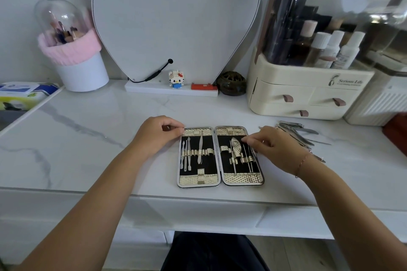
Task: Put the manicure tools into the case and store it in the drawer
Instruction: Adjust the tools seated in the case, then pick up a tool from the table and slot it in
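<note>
While the manicure case point(220, 157) lies opened flat near the front edge of the marble-patterned tabletop point(88, 138), it serves as the anchor for everything else. Far to the case's left, a pack of wet wipes point(24, 94) sits on a lower ledge, and behind-left of the case stands a white cup with a pink knitted band point(76, 59) under a clear dome. The left hand point(157, 133) rests at the case's upper left corner, fingers curled, thumb and forefinger pinched on the rim. Inside the left half, several slim tools point(187, 154) sit under the elastic loops; the right half holds a nipper and thin probes point(239, 154). The right hand point(275, 149) hovers over the case's right edge, fingertips pinched on a thin tool there. Just right of the case, partly behind that hand, loose clippers and files point(296, 133) lie in a heap. Behind-right of the case stands a cream cosmetic organizer point(308, 94) with small drawers.
</note>
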Action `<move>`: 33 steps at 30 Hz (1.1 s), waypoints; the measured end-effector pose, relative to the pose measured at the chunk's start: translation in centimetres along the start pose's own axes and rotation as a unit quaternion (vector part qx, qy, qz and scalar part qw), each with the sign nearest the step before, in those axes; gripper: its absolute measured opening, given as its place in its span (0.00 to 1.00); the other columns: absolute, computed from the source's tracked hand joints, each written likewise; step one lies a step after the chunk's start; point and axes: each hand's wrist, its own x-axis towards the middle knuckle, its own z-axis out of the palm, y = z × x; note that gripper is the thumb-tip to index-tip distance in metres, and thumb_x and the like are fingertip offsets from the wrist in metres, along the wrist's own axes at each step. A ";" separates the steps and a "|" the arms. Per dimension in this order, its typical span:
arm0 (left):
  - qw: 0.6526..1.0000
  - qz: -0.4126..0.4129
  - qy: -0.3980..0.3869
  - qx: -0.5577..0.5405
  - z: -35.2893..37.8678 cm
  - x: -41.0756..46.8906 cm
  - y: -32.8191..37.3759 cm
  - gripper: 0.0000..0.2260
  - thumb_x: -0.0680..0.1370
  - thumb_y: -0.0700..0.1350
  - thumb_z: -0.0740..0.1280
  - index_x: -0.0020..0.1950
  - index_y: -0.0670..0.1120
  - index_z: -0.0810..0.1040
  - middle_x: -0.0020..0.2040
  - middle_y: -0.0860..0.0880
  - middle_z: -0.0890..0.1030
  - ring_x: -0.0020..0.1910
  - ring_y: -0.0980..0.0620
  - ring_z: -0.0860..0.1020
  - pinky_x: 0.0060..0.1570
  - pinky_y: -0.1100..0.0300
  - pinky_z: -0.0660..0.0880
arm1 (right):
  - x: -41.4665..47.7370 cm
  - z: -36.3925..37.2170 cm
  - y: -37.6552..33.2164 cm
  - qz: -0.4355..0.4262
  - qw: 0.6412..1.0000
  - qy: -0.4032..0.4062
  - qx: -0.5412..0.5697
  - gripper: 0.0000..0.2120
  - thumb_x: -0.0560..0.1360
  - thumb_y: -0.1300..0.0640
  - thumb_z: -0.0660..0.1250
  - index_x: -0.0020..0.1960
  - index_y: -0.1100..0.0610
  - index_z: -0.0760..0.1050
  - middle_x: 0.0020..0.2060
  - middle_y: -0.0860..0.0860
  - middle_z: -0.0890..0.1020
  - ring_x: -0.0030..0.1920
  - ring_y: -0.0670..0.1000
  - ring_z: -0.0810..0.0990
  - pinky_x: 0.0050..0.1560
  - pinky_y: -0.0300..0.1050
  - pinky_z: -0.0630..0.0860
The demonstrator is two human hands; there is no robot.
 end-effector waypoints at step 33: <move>1.000 -0.002 0.000 -0.005 0.0 0.0 0.1 0.05 0.72 0.45 0.73 0.42 0.56 0.83 0.43 0.55 0.82 0.46 0.57 0.78 0.44 0.66 0.69 | 4.2 -0.8 5.3 0.187 0.975 0.118 -0.017 0.06 0.69 0.53 0.72 0.44 0.52 0.78 0.34 0.47 0.73 0.36 0.49 0.72 0.31 0.38 0.63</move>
